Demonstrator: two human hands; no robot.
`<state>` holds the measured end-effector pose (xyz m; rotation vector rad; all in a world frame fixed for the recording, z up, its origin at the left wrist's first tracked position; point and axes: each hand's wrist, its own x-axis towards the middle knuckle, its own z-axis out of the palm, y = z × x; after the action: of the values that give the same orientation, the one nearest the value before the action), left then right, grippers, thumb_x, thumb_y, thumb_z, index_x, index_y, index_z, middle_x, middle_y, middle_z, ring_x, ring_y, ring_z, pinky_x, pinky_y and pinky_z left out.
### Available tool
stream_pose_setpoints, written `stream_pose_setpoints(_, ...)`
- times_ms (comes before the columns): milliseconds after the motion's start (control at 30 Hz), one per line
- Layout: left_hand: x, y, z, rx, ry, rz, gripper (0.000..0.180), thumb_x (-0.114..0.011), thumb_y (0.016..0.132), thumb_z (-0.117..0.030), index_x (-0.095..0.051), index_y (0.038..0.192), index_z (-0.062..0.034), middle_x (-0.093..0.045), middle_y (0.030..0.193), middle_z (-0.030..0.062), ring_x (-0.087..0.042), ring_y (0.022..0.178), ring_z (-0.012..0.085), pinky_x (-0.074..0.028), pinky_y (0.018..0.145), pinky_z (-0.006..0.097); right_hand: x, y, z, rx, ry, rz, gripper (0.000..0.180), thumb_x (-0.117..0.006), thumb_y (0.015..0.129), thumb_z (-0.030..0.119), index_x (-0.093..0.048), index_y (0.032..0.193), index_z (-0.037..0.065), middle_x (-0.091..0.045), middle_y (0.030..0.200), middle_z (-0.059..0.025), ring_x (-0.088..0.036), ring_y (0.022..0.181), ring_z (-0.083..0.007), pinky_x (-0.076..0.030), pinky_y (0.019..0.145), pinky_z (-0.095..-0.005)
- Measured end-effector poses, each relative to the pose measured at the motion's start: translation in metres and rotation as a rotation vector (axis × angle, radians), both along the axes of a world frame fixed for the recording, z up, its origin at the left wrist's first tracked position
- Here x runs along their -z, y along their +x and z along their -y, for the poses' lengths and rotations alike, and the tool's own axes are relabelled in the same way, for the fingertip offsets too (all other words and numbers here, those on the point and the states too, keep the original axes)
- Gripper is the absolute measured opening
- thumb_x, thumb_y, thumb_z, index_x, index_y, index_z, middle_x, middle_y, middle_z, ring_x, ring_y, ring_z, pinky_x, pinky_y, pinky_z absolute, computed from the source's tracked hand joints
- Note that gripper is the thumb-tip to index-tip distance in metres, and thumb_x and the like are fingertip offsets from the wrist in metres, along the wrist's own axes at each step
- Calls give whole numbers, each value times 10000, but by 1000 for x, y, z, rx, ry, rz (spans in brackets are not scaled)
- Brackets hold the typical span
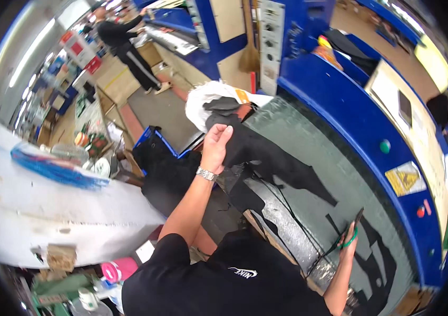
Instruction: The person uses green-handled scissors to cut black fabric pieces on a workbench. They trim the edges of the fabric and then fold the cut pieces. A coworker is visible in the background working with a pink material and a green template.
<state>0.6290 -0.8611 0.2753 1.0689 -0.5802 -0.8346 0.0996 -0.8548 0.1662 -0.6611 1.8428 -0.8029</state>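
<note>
My left hand point(215, 146) is closed, its thumb and fingers pinched at the edge of a large, irregular black sheet point(266, 152), fabric or leather. The sheet stretches right from that hand across a grey-green work surface point(313, 158) and tapers to a point. Over at the right, my right hand point(347, 247) grips scissors with green handles point(349, 239), blades pointing up and away. Beside the scissors lie thin, cut black scraps point(379, 260). Black strips point(287, 203) hang near the table's front edge. The fingertips of my left hand partly hide what they pinch.
A white sack point(197, 108) sits beyond my left hand. Left of it, a blue crate point(145, 138) holds black material. A blue machine beam point(350, 116) curves along the table's far side. A white wall point(66, 210) stands left. Another person point(126, 45) works at the far left.
</note>
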Motion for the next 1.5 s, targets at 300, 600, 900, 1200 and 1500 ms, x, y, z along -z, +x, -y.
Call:
stream_pose_setpoints(300, -102, 137, -147, -699, 22, 416, 115, -658, 940, -170, -644, 998, -71, -638, 945, -18, -571, 910, 79, -453, 844, 240, -3, -1, 3, -28, -28, 41, 491, -599, 899, 582, -444, 711, 156, -370, 520, 43, -371, 401, -80, -303, 368, -250)
stream_pose_setpoints(600, 46, 335, -282, -782, 662, 748, 384, -601, 952, -346, -633, 1072, 17, -685, 913, 110, -640, 897, 222, -484, 853, 366, -14, -3, -2, 31, -17, 11, 502, -575, 911, 569, -428, 673, 151, -356, 508, 32, -349, 390, -97, -292, 358, -263)
stream_pose_setpoints(900, 330, 160, -328, 180, 1108, 182, 180, -642, 856, -224, -705, 931, -72, -698, 876, 87, -666, 789, 218, -537, 657, 385, 19, -5, 4, 19, 8, -5, 486, -609, 897, 545, -466, 691, 130, -378, 513, 23, -384, 394, -100, -317, 360, -269)
stream_pose_setpoints(1200, 294, -71, -242, 898, 833, 645, 483, -594, 914, -415, -631, 1219, -42, -644, 1222, 178, -590, 1161, 334, -450, 991, 402, -2, 3, 1, 6, -20, -46, 438, -635, 900, 468, -492, 697, 107, -416, 528, 2, -415, 405, -123, -350, 372, -283)
stream_pose_setpoints(1500, 270, -39, -270, 100, 1157, 606, 316, -654, 885, -249, -671, 1118, -35, -716, 1004, 119, -694, 853, 220, -540, 784, 350, -15, -42, -25, -278, -76, -43, 456, -684, 890, 443, -519, 690, 68, -458, 504, -3, -444, 395, -110, -383, 379, -276)
